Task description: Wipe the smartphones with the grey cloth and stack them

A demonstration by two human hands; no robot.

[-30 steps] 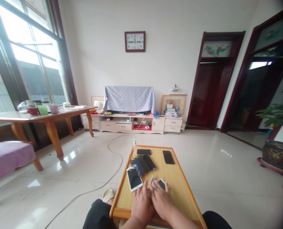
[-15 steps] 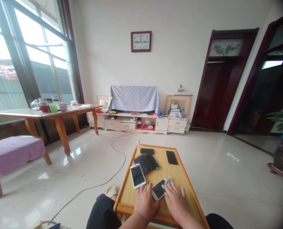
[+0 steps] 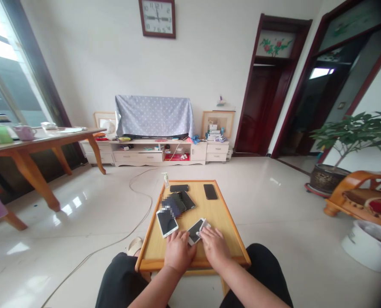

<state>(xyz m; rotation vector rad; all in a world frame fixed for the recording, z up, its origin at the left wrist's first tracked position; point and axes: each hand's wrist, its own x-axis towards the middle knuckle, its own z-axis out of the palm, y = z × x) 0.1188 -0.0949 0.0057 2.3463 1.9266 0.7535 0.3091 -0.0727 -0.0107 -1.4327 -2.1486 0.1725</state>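
Both hands rest palm-down at the table's near edge. Left hand, fingers loosely spread, touches the near end of a white-framed phone; grip holds nothing. Right hand lies flat, fingertips on a small white wipe at the phone's right edge. Second white phone lies just left.

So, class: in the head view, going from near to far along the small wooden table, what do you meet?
Left hand and right hand → white-framed phone under the fingertips → white phone → lone black phone → small pump bottle.
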